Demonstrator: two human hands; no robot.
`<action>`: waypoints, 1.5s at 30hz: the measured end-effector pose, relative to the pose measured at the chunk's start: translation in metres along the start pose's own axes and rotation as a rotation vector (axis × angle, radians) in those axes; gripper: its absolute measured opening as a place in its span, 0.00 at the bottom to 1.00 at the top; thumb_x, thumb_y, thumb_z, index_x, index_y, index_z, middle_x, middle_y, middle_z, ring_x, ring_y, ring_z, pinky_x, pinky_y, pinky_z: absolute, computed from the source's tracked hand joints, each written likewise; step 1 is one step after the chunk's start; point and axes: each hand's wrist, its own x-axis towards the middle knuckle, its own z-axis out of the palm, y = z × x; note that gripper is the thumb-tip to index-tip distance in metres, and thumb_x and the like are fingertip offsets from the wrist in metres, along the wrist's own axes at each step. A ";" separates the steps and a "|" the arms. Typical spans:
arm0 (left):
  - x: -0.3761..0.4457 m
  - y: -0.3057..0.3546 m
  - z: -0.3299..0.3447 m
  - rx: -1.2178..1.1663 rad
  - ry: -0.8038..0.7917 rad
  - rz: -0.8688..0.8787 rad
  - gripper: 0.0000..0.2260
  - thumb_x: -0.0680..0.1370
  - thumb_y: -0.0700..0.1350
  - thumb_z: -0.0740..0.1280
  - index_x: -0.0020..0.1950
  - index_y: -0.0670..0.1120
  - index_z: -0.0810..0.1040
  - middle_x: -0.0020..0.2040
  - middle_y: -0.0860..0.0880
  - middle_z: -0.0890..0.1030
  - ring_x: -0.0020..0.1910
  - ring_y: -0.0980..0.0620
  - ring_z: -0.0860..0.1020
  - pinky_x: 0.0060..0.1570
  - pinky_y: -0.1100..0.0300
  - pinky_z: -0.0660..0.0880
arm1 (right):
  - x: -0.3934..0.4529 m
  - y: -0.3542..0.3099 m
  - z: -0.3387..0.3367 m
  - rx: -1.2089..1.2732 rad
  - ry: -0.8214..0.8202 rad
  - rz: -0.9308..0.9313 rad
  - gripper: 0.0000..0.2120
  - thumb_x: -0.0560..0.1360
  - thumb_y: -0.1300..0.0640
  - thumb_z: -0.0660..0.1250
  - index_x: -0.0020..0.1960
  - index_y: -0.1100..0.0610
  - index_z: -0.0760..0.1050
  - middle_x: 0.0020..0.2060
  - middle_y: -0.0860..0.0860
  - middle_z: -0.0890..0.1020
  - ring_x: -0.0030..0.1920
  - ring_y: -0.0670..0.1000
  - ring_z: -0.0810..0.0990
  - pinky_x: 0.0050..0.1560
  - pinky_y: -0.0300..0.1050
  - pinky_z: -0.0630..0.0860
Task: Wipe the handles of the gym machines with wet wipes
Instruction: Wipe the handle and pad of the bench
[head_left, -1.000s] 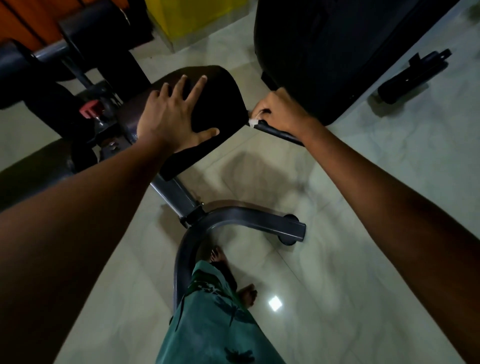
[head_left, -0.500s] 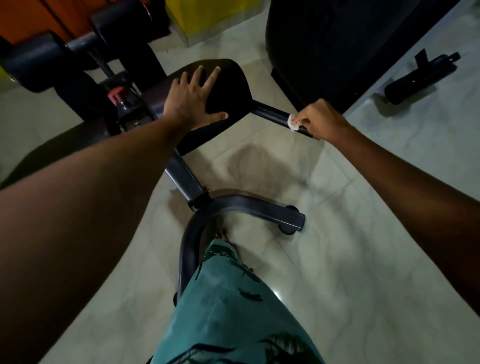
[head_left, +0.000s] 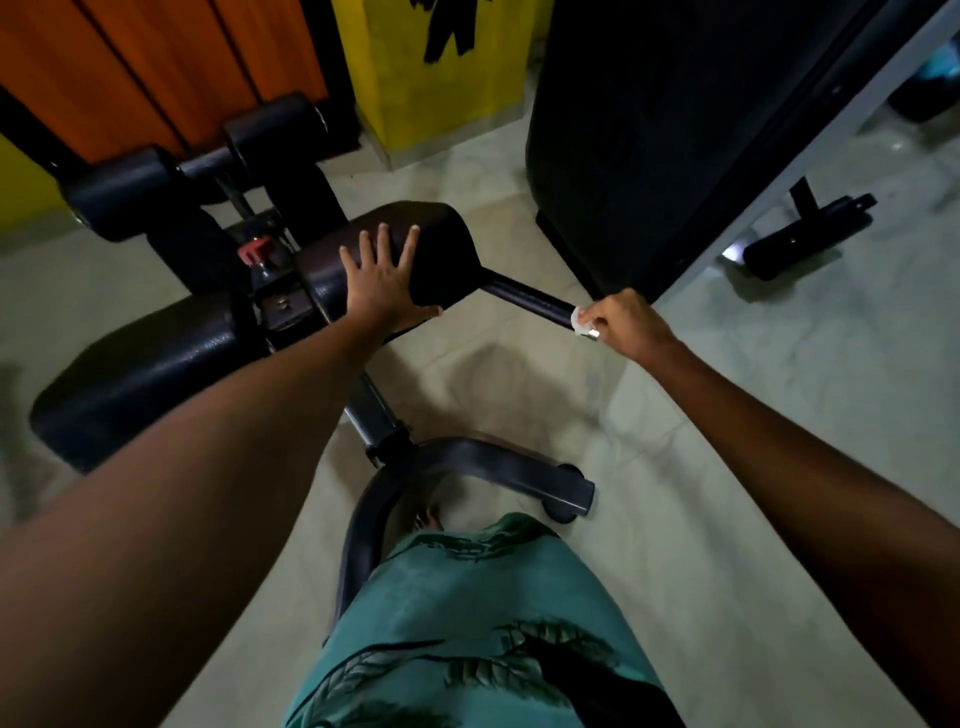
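A black bar handle (head_left: 530, 297) sticks out to the right from under the dark padded seat end (head_left: 441, 244) of a gym bench. My right hand (head_left: 626, 325) grips a white wet wipe (head_left: 577, 319) wrapped around the outer tip of that handle, where a bit of metal end shows. My left hand (head_left: 382, 280) rests flat on the padded seat end with its fingers spread.
The bench's curved dark foot frame (head_left: 467, 467) lies on the pale tiled floor in front of my green-patterned shorts. Black foam rollers (head_left: 197, 166) stand at the bench's far end. A large black machine (head_left: 675, 130) rises behind the handle; another black piece (head_left: 810, 228) lies on the floor at right.
My right hand has slid the wipe outward along the handle from near the seat to its tip. My left hand stayed on the pad. The camera pulled back.
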 end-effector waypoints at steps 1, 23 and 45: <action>-0.006 0.002 0.002 -0.005 -0.006 -0.009 0.49 0.70 0.68 0.64 0.78 0.50 0.38 0.77 0.39 0.43 0.76 0.37 0.44 0.71 0.36 0.44 | -0.001 0.001 0.000 -0.001 -0.016 0.035 0.11 0.76 0.56 0.64 0.52 0.61 0.81 0.47 0.61 0.80 0.48 0.62 0.79 0.47 0.46 0.75; -0.180 0.086 0.017 -0.720 -0.211 -0.502 0.12 0.79 0.45 0.64 0.57 0.38 0.78 0.57 0.40 0.79 0.51 0.46 0.76 0.49 0.57 0.70 | -0.007 -0.110 -0.018 -0.190 -0.360 -0.766 0.07 0.71 0.65 0.68 0.48 0.61 0.83 0.45 0.57 0.84 0.48 0.55 0.82 0.49 0.43 0.77; -0.609 0.007 0.090 -0.670 -0.096 -1.092 0.14 0.80 0.46 0.62 0.61 0.39 0.78 0.61 0.42 0.78 0.60 0.45 0.75 0.55 0.58 0.69 | -0.344 -0.355 0.163 -0.199 -0.544 -1.358 0.09 0.71 0.63 0.68 0.49 0.62 0.83 0.47 0.58 0.84 0.48 0.55 0.82 0.50 0.47 0.78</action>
